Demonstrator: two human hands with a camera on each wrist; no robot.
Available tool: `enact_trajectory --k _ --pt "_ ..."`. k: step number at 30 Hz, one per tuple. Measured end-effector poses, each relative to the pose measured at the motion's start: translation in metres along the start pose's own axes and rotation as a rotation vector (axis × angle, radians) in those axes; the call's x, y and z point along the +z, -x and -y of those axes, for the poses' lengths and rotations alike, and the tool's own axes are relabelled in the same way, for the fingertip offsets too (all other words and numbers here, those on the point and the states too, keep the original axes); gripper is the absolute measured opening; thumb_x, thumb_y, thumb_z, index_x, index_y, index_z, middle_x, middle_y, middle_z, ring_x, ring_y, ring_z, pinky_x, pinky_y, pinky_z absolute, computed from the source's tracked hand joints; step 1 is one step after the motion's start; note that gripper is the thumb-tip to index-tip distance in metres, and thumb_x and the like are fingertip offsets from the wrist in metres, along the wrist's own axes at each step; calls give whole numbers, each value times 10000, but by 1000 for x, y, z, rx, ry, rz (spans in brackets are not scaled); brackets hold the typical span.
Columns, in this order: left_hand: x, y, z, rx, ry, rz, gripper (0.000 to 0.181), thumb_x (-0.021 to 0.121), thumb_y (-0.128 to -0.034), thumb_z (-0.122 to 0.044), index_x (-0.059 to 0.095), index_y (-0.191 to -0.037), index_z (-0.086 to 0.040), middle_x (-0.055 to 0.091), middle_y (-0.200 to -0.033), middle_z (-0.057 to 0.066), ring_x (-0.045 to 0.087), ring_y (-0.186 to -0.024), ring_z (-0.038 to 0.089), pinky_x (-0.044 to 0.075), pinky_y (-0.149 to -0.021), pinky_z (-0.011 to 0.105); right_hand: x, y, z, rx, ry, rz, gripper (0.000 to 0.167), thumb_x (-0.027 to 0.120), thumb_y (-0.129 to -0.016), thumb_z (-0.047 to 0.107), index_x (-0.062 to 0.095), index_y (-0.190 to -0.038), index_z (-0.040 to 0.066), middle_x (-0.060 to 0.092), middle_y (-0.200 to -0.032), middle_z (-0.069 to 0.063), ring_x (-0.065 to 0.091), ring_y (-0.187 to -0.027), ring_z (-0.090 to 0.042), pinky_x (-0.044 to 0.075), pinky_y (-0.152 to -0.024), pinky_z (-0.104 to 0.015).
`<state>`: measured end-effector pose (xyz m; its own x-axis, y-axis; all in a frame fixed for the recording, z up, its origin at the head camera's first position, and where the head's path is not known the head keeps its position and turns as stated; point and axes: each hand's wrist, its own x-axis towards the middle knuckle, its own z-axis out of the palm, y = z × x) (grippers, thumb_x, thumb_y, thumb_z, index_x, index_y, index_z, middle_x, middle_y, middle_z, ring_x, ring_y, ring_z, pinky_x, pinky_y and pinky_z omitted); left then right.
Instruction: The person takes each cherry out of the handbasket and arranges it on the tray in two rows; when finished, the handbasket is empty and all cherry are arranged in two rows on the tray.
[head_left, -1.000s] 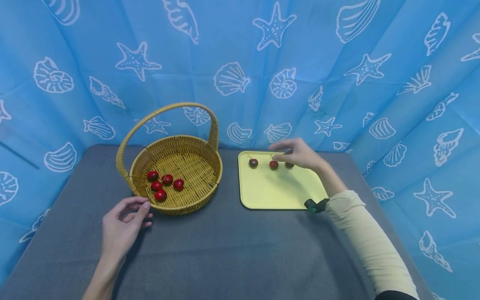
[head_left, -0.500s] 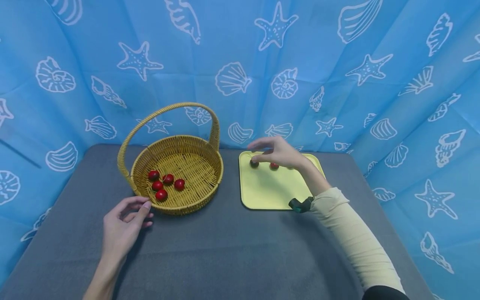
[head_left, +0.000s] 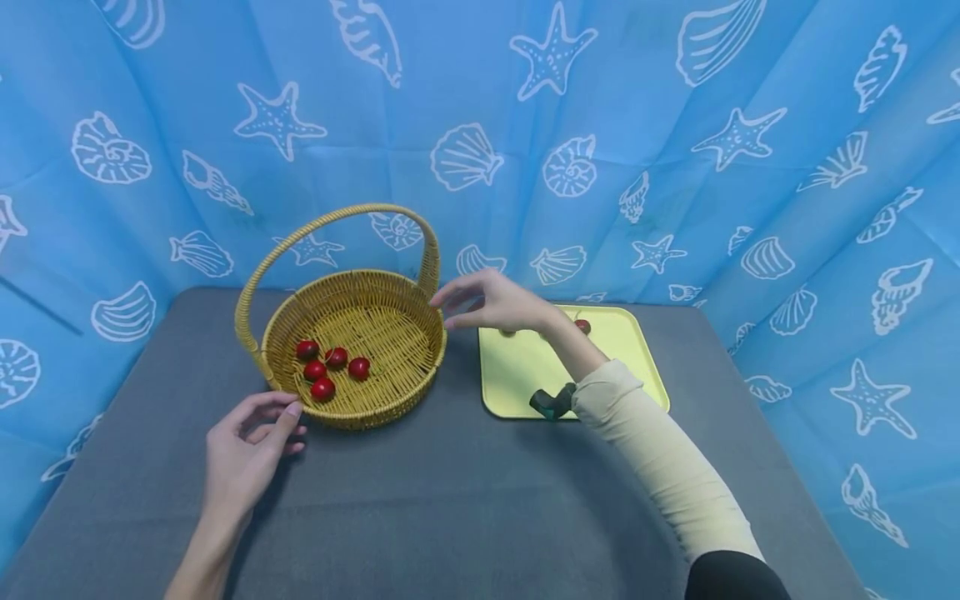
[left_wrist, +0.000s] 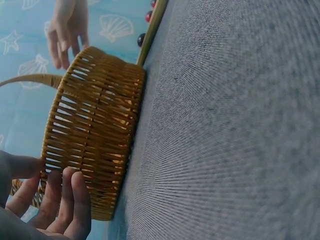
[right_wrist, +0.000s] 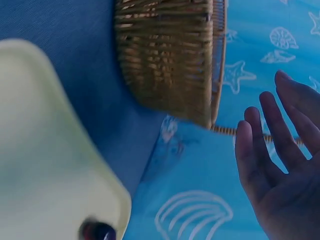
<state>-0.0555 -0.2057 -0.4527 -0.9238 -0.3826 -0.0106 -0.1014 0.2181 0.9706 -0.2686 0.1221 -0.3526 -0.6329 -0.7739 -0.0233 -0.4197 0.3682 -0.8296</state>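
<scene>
The wicker basket (head_left: 390, 408) with a tall arched handle stands on the left half of the table. Several red cherries (head_left: 336, 358) lie inside it, towards the left. My left hand (head_left: 243, 454) holds the basket's near-left rim, thumb on top and fingers against the outer weave, also plain in the left wrist view. My right hand (head_left: 498, 304) hovers beside the basket's right rim near the handle's foot, fingers loosely extended and holding nothing. On the yellow tray (head_left: 562, 387), a cherry (head_left: 582, 326) shows beyond my wrist; another cherry (head_left: 507, 332) is mostly hidden under the hand.
A grey cloth (head_left: 450, 508) covers the table. Behind and to the right hangs a blue curtain (head_left: 495, 75) with white shells and starfish, close to the table's back edge. In the left wrist view a dark cherry (left_wrist: 141, 40) sits at the tray's near end.
My right hand has travelled left from above the tray's cherries to the basket's right rim. The cherries on the tray stay in place. My left hand keeps its hold on the basket.
</scene>
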Motion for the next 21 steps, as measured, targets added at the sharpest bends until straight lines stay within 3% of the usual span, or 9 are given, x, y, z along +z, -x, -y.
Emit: enact_trajectory --k 2,3,6,16,21 --pt "0 0 -1 -1 1 2 302 759 -1042 -217 697 -1285 -47 729 -1009 -133 793 -820 93 718 -703 278 4 -11 5 -41 19 23 367 812 -969 82 739 -1327 48 751 -1377 -137 738 -1257 -336 656 -1056 -283" --pt "0 0 -1 -1 2 4 305 758 -1043 -219 696 -1285 -44 732 -1012 -126 794 -821 95 719 -703 279 6 -16 7 -51 24 33 364 816 -964 81 744 -1320 55 759 -1364 -124 743 -1240 -315 656 -1074 -323" --pt "-1 1 -1 9 4 10 307 754 -1045 -212 693 -1286 -33 742 -1021 -101 795 -817 98 719 -702 282 12 -29 14 -75 48 60 354 821 -960 89 754 -1306 67 775 -1331 -100 750 -1195 -273 662 -1068 -372" --pt "0 1 0 8 2 4 318 757 -1044 -234 694 -1287 -39 738 -1019 -105 797 -819 101 720 -701 286 27 -68 32 -122 52 172 327 797 -991 94 752 -1311 40 775 -1324 -107 746 -1186 -204 640 -1078 -329" --pt "0 1 0 11 -2 5 318 753 -1046 -219 690 -1292 -30 725 -1012 -123 795 -817 98 719 -707 278 35 -84 37 -91 26 234 351 802 -992 119 743 -1333 58 758 -1364 -120 736 -1247 -284 645 -1054 -283"
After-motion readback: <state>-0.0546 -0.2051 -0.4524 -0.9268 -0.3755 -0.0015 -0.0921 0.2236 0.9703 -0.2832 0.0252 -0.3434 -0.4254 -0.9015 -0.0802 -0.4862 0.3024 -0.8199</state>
